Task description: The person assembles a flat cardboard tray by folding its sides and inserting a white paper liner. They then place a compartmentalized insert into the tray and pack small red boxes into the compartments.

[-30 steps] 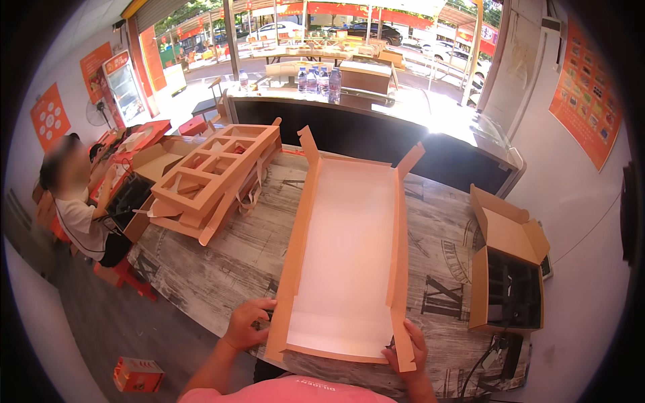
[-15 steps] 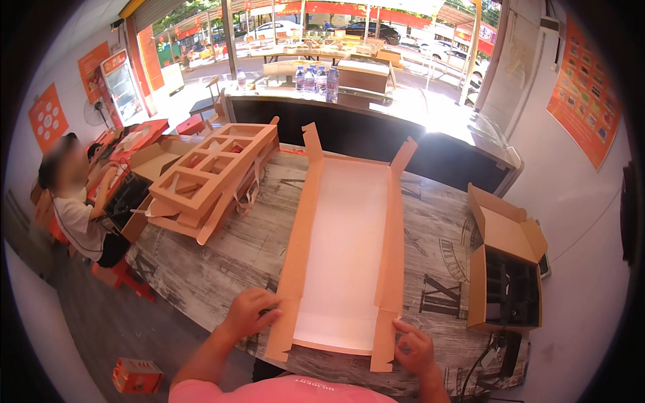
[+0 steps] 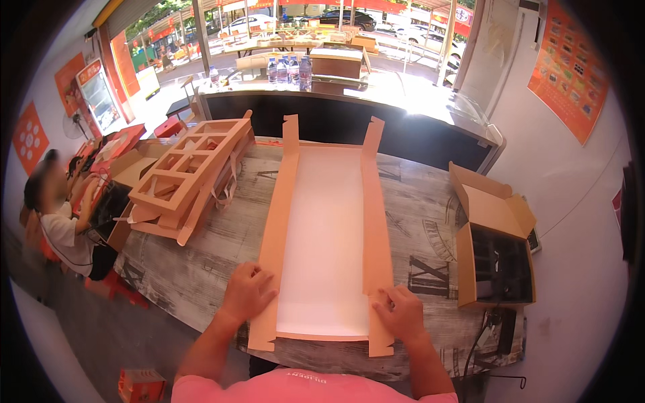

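Pressing down with both palms, I have my left hand point(image 3: 247, 293) spread flat, fingers apart, on the near end of the left side flap, and my right hand point(image 3: 401, 312) with fingers loosely curled on the near end of the right flap. Neither hand grips anything. Between them lies the long cardboard box blank point(image 3: 326, 228), white inside and orange at the edges, its long axis running straight away from me across the patterned table point(image 3: 201, 262). Both hands sit equally near its near edge.
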Demonstrator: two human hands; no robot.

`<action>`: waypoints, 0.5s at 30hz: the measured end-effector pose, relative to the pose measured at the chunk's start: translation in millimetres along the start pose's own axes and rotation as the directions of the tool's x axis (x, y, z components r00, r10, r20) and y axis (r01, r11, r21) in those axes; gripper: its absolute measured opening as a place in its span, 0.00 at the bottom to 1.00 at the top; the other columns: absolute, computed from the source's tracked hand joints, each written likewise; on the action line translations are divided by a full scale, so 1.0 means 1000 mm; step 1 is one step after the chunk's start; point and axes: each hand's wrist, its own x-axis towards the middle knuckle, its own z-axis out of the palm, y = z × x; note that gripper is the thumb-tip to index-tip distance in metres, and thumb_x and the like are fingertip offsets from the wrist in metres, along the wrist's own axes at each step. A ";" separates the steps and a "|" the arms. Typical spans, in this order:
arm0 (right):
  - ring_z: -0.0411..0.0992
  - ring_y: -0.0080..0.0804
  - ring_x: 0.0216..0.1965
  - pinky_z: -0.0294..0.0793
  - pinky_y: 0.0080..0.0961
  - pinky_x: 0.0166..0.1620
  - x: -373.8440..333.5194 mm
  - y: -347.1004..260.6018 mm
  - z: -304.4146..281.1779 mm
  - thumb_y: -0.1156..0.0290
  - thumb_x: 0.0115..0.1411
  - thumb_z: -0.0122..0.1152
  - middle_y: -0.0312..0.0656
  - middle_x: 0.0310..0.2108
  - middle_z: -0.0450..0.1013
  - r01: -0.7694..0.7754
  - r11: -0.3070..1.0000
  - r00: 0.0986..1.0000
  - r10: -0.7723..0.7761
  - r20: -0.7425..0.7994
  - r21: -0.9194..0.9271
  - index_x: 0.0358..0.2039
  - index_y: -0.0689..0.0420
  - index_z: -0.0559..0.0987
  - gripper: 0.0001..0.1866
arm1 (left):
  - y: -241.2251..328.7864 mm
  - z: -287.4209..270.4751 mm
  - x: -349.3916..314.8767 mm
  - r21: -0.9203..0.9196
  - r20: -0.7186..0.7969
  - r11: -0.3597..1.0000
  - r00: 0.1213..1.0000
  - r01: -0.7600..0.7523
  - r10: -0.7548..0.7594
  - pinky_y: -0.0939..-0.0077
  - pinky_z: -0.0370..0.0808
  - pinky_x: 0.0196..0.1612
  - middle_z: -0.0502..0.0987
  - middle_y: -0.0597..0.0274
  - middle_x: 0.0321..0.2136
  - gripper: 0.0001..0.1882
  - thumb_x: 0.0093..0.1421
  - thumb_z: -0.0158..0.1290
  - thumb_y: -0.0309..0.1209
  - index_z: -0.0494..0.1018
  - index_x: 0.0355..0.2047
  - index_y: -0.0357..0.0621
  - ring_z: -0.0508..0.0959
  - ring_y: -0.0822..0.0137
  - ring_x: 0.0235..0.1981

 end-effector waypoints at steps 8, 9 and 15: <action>0.78 0.45 0.44 0.79 0.45 0.52 0.006 0.023 0.017 0.62 0.54 0.74 0.43 0.53 0.70 0.138 0.937 0.983 -0.169 -0.070 -0.321 0.48 0.47 0.86 0.19 | -0.008 0.013 -0.010 0.002 0.137 0.972 0.963 0.235 -0.233 0.53 0.81 0.54 0.74 0.47 0.51 0.34 0.53 0.72 0.40 0.76 0.60 0.54 0.79 0.44 0.53; 0.79 0.45 0.43 0.80 0.45 0.51 0.005 0.028 0.017 0.62 0.54 0.73 0.43 0.54 0.69 0.153 0.927 0.978 -0.192 -0.085 -0.341 0.49 0.46 0.86 0.20 | -0.006 0.011 -0.009 0.007 0.172 0.962 0.947 0.274 -0.271 0.53 0.81 0.52 0.75 0.47 0.51 0.34 0.53 0.72 0.41 0.77 0.60 0.54 0.80 0.44 0.52; 0.80 0.49 0.37 0.83 0.43 0.43 0.011 0.043 0.009 0.62 0.57 0.71 0.46 0.51 0.72 -0.015 0.984 0.994 0.034 0.103 -0.175 0.50 0.46 0.85 0.19 | -0.018 0.013 -0.001 0.010 0.206 0.974 0.953 0.227 -0.224 0.50 0.82 0.44 0.79 0.50 0.43 0.24 0.57 0.67 0.39 0.79 0.54 0.53 0.83 0.42 0.41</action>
